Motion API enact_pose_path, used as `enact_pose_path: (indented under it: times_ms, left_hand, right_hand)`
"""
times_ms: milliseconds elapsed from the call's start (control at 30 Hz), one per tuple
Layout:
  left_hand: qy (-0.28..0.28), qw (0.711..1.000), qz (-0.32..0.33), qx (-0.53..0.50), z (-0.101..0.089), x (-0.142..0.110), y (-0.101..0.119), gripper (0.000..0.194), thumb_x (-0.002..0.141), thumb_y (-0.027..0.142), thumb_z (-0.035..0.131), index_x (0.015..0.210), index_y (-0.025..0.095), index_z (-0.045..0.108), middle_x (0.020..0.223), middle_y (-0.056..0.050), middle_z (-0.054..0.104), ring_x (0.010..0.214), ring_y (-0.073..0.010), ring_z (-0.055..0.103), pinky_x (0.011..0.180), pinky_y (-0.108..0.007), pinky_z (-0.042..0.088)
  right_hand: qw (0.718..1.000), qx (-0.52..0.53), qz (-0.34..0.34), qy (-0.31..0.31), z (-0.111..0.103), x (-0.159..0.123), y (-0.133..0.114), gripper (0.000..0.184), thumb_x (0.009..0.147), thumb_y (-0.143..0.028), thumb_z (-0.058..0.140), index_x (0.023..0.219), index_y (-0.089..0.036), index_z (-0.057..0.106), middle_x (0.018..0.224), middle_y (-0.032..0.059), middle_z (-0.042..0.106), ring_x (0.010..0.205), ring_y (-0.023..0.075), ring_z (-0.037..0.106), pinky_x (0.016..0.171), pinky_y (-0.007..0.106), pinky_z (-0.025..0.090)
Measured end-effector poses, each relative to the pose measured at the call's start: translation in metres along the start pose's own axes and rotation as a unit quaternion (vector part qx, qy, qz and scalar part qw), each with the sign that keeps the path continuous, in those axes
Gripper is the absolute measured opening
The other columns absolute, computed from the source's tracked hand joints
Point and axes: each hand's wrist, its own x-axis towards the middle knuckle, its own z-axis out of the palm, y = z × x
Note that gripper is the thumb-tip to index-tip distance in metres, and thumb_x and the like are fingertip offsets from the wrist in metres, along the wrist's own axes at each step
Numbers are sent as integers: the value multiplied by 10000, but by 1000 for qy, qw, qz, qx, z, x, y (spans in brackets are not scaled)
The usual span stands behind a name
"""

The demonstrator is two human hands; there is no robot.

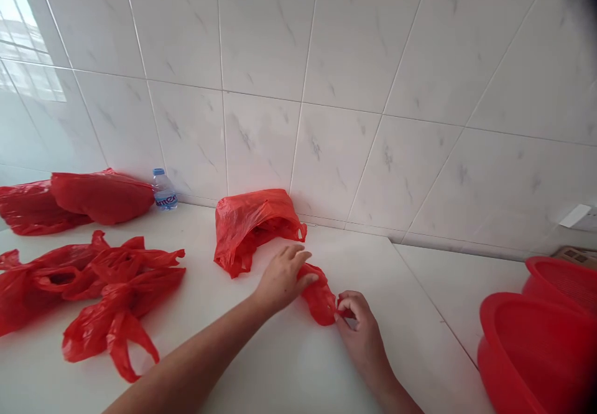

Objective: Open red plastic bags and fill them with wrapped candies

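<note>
A small red plastic bag (321,299) lies on the white desk (261,370) between the person's two hands, right of centre. The right hand (359,321) has a narrow grip, thumb and forefinger pinching the bag's near edge. The left hand (283,280) is over the bag's other end, its grip fairly wide, thumb apart from the outstretched fingers. Just behind it, near the tiled wall (261,134), a larger red bag (252,212) gapes toward the desk. Crumpled red bags (135,277) spread at left, fuller red bundles (105,197) sit beside a water bottle (164,190), and red basins (527,358) stand at far right.
</note>
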Motion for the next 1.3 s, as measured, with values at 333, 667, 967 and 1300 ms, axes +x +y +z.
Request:
enact_pose_path:
  times_ms: [333, 667, 967, 1300]
  left_hand:
    - [51, 968, -171, -175, 29, -16, -15, 602, 620, 35, 554, 1189, 233, 566, 1245, -101, 548, 1137, -277, 518, 947, -404, 416]
    - [75, 852, -307, -416, 13, -11, -23, 287, 727, 307, 570, 976, 165, 551, 811, -36, 635, 691, -168, 628, 611, -279, 491]
    - [23, 818, -278, -503, 18, -19, 16, 326, 690, 279, 675, 981, 189, 560, 892, -34, 631, 731, -151, 583, 640, -263, 451]
    - [0, 737, -186, -649, -11, -11, 34, 424, 694, 217, 716, 1077, 218, 534, 713, 58, 485, 613, -71, 506, 646, -231, 453]
  right_hand:
    - [963, -218, -106, 118, -43, -2, -1, 147, 759, -94, 401, 686, -219, 428, 734, -3, 493, 736, 159, 512, 637, 261, 415]
    - [941, -161, 175, 242, -82, 12, 8, 93, 732, -256, 492, 802, -218, 541, 767, 16, 575, 670, 189, 540, 575, 295, 444]
    - [944, -226, -225, 83, -28, -12, -32, 248, 883, -156, 429, 1087, -224, 552, 1078, 100, 595, 1026, 228, 564, 865, 371, 470]
    - [965, -256, 58, -14, -30, 4, -5, 336, 828, -322, 482, 1137, -218, 567, 965, 81, 665, 638, 200, 613, 508, 300, 417]
